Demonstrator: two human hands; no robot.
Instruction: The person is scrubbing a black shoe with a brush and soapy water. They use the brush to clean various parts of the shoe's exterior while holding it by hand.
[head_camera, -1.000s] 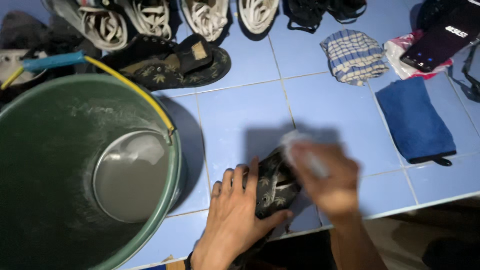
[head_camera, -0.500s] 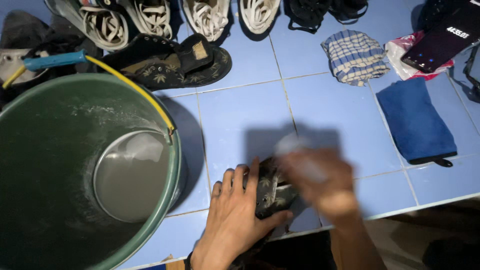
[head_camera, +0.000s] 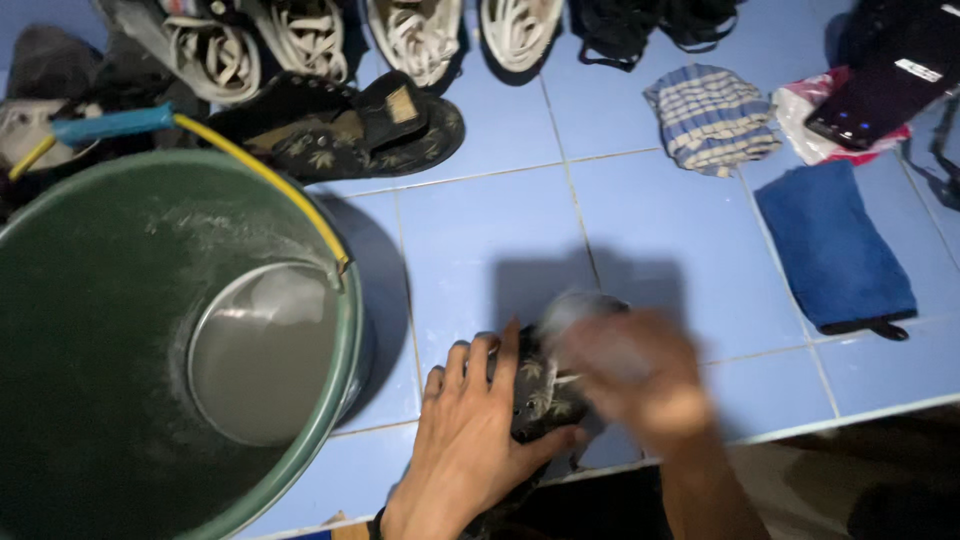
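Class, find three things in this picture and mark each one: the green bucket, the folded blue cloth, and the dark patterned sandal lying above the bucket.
green bucket (head_camera: 345, 330): head view, on its right rim.
folded blue cloth (head_camera: 830, 245): head view, on the middle of the fabric.
dark patterned sandal (head_camera: 330, 130): head view, on its patterned footbed.

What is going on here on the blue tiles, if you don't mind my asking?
A person is working on a dark patterned sandal on the blue tiled floor. The left hand presses it down, while the right hand, blurred with motion, rubs over it with something too blurred to identify. A green bucket of cloudy water stands to the left, and the matching sandal lies behind it.
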